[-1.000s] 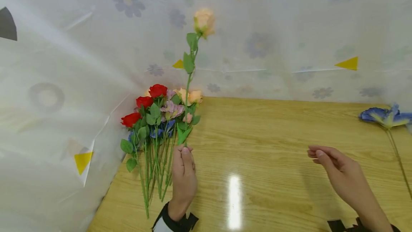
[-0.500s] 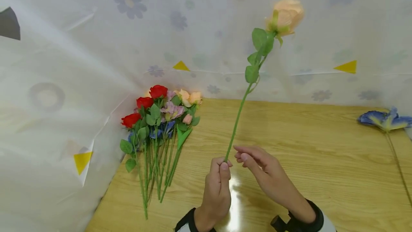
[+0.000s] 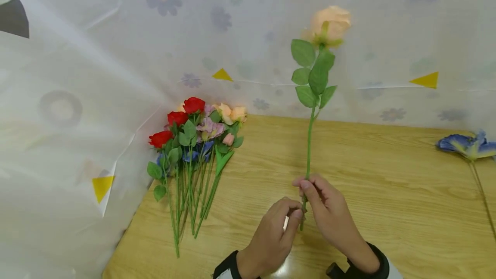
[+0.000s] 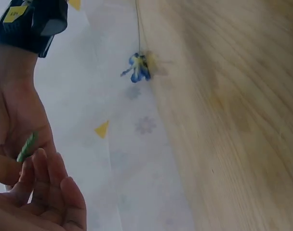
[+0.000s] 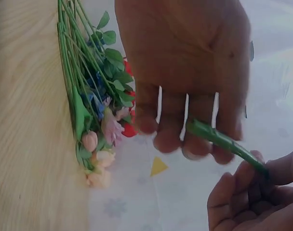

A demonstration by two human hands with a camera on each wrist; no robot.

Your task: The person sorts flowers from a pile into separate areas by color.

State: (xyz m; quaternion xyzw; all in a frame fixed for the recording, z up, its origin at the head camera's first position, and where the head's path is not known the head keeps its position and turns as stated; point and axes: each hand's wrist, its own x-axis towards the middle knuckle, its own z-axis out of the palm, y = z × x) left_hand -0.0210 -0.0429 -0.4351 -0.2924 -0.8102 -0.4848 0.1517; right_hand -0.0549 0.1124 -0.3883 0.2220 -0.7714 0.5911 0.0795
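A peach rose (image 3: 331, 24) with green leaves stands nearly upright between both hands in the head view. My right hand (image 3: 333, 212) pinches its stem (image 3: 308, 145) between thumb and fingers, low on the stem. Just below, my left hand (image 3: 273, 234) holds the stem near its bottom end, thumb on the left side, fingertips reaching behind it. The stem's cut end (image 4: 27, 147) pokes out beside the left fingers in the left wrist view. In the right wrist view, the left fingers (image 5: 166, 139) lie behind the stem end (image 5: 199, 129); the left thumb is hidden there.
Artificial flowers lie bunched at the table's left: red roses (image 3: 178, 118), mauve blooms (image 3: 210, 129), peach roses (image 3: 232, 112) and blue ones (image 3: 190, 155), stems towards me. A blue flower (image 3: 466, 144) lies at the far right. A patterned sheet (image 3: 271, 55) hangs behind the wooden table (image 3: 368, 162).
The left hand carries the rose from above the bunch rightward to the middle. The right hand comes in from the right and takes hold of the stem above the left hand; the rose turns more upright.
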